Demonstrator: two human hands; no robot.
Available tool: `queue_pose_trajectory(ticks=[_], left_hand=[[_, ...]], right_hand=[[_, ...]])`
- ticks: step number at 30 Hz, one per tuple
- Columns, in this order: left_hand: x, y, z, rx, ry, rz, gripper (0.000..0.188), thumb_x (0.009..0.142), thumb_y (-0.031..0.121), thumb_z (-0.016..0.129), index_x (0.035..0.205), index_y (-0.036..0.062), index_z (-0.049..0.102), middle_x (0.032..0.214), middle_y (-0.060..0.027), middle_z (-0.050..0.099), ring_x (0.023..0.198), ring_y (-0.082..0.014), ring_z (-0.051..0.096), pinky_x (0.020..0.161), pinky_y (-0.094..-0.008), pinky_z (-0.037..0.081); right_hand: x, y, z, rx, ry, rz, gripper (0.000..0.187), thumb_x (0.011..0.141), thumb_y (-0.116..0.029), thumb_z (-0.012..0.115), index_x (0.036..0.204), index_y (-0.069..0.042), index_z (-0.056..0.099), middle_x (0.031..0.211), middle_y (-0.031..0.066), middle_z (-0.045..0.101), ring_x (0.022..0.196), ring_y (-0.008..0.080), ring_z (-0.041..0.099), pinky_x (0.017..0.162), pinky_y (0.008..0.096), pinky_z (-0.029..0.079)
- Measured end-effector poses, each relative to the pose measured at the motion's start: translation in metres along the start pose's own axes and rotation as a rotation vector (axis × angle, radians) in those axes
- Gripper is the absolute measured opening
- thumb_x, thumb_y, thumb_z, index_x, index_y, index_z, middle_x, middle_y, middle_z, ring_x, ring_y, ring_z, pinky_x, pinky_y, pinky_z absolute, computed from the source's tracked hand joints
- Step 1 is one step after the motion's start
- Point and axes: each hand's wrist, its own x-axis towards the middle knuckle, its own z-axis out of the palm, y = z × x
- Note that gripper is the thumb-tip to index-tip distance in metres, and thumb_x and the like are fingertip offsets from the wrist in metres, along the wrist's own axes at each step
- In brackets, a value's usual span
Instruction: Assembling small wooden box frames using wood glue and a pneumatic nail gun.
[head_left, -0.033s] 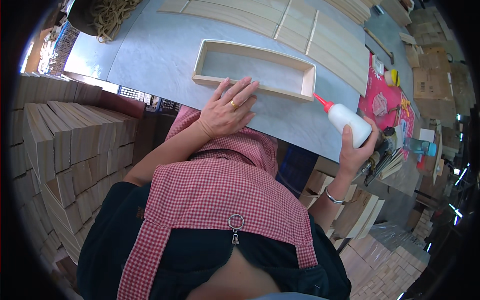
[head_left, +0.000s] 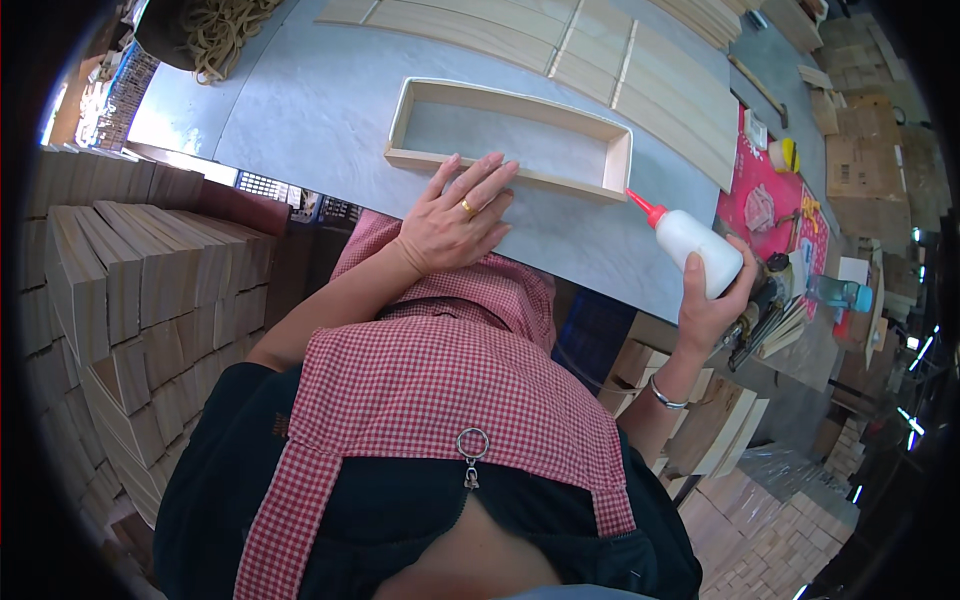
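A long, shallow wooden frame [head_left: 540, 181] lies on the grey table [head_left: 300, 110], its inside showing the tabletop. A white line runs along the top of its far and right sides. My left hand [head_left: 462, 215] rests with fingers stretched out against the frame's near side. In my right hand [head_left: 716, 300] is a white glue bottle [head_left: 697, 248] with a red nozzle, tilted toward the frame. The nozzle tip is at the frame's near right corner; whether it touches the wood I cannot tell.
Flat wooden panels [head_left: 660, 100] lie along the table's far side. A container of rubber bands [head_left: 225, 40] stands at the far left. To the right are a hammer [head_left: 760, 90], a yellow tape roll [head_left: 785, 155] and a plastic bottle [head_left: 840, 293]. Stacked wooden boards [head_left: 150, 270] rise at left.
The glue bottle and my right hand have shifted very slightly. My left hand and the wooden frame stay in place.
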Motion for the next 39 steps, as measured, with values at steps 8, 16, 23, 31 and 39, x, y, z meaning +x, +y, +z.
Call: queue_pose_trajectory(ticks=[8,16,23,31,39], left_hand=[[-0.002,-0.005,0.000,-0.070,0.212,0.094,0.039,0.083,0.030,0.072,0.117,0.0111,0.067,0.149,-0.0104,0.049,0.133,-0.0274,0.050,0.115,-0.0470,0.033],[-0.003,-0.006,-0.002,-0.046,0.059,0.099,0.025,0.088,0.028,0.066,0.102,0.0079,0.068,0.117,-0.0105,0.059,0.105,-0.0257,0.055,0.096,-0.0392,0.045],[-0.004,-0.008,0.004,-0.098,0.048,0.066,0.024,0.089,0.029,0.064,0.098,0.0076,0.067,0.109,-0.0097,0.059,0.102,-0.0268,0.054,0.094,-0.0383,0.046],[-0.006,-0.008,0.005,-0.060,0.142,0.099,0.024,0.090,0.029,0.064,0.099,0.0074,0.067,0.112,-0.0101,0.060,0.104,-0.0269,0.055,0.095,-0.0380,0.046],[-0.002,-0.007,0.002,-0.067,0.070,0.088,0.030,0.086,0.029,0.070,0.107,0.0072,0.070,0.119,-0.0108,0.058,0.109,-0.0274,0.056,0.097,-0.0390,0.047]], right_hand=[[-0.008,-0.028,0.035,0.246,-0.045,0.144,0.050,0.082,-0.020,0.073,0.126,-0.003,0.055,0.120,0.0144,0.059,0.102,0.0281,0.058,0.089,0.0381,0.049],[-0.016,-0.099,0.132,0.535,-0.373,0.025,0.055,0.082,-0.020,0.074,0.129,-0.005,0.051,0.121,0.0143,0.057,0.103,0.0269,0.058,0.086,0.0362,0.052],[-0.013,-0.116,0.167,0.580,-0.412,-0.030,0.055,0.081,-0.018,0.076,0.129,-0.005,0.051,0.120,0.0140,0.058,0.101,0.0260,0.060,0.083,0.0354,0.053],[-0.009,-0.115,0.155,0.516,-0.441,-0.041,0.055,0.080,-0.016,0.077,0.128,-0.005,0.051,0.116,0.0132,0.059,0.098,0.0258,0.060,0.083,0.0355,0.054],[-0.005,-0.094,0.123,0.408,-0.358,-0.061,0.054,0.080,-0.016,0.076,0.127,-0.005,0.053,0.116,0.0132,0.060,0.097,0.0258,0.060,0.084,0.0361,0.053]])
